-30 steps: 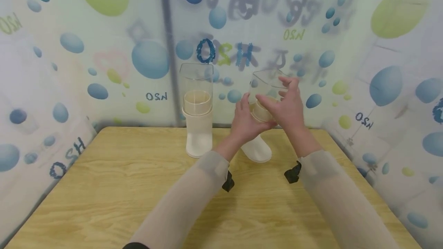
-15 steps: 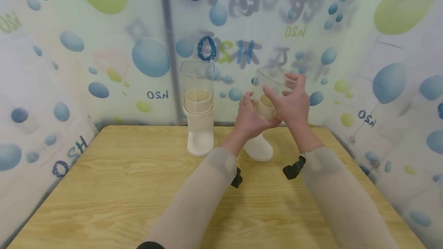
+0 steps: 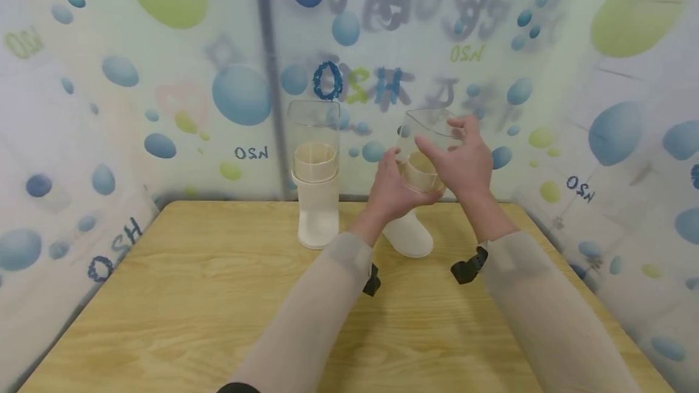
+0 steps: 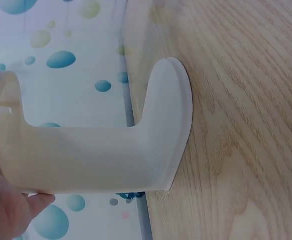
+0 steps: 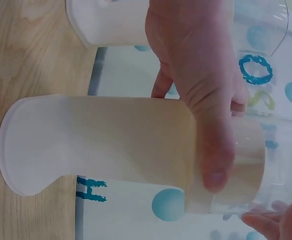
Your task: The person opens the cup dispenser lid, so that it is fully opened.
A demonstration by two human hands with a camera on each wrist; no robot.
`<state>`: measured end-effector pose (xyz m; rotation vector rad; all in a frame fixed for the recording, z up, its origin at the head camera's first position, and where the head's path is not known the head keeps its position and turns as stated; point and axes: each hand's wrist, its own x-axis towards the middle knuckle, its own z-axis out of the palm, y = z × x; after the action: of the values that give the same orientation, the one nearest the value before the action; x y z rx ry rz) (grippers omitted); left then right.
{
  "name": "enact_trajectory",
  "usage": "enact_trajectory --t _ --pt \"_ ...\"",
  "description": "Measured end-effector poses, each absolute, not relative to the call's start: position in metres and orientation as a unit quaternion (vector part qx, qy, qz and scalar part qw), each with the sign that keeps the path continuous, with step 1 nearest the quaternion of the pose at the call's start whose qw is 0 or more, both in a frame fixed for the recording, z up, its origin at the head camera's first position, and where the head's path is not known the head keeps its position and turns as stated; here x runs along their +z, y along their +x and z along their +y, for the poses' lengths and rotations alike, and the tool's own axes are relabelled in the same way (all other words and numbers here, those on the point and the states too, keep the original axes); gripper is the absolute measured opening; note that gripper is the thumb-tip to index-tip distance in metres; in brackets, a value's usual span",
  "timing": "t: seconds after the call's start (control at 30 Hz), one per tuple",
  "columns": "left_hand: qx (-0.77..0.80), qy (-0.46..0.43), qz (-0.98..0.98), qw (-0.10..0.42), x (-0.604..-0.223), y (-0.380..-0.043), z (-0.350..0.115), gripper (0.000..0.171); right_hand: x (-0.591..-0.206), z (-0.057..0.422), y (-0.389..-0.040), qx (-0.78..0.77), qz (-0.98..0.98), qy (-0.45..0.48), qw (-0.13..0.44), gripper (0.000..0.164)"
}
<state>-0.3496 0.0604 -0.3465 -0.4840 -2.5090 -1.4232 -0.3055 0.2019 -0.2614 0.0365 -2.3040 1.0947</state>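
Note:
Right of centre on the table stands a white boot-shaped stand (image 3: 409,235) with a raised cream collar (image 3: 419,165). A clear square-mouthed container (image 3: 423,129) sits over that collar, its outline slightly turned. My left hand (image 3: 394,190) grips the top of the stand, its thumb across the collar in the right wrist view. My right hand (image 3: 466,161) holds the clear container by its side, thumb in front and fingers spread behind. In the left wrist view the boot's sole (image 4: 178,125) rests against the wood. The fingers behind the container are partly hidden.
A second white boot-shaped stand (image 3: 318,214), with its own clear container (image 3: 313,123) on top, is upright to the left. The wooden table (image 3: 218,296) ends at a back wall (image 3: 218,156) printed with blue and green drops; similar walls flank it.
Both hands have shifted slightly to the right, staying on the right-hand stand and its container. The view has moved a little too. The left stand keeps its place.

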Motion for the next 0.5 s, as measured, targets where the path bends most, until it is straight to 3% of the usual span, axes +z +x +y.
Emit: enact_trajectory --t 0.5 --pt "-0.480 -0.173 -0.855 0.092 -0.3411 -0.3486 0.0529 0.133 -0.2537 0.1987 -0.3034 0.347 -0.890 0.036 0.295 0.077"
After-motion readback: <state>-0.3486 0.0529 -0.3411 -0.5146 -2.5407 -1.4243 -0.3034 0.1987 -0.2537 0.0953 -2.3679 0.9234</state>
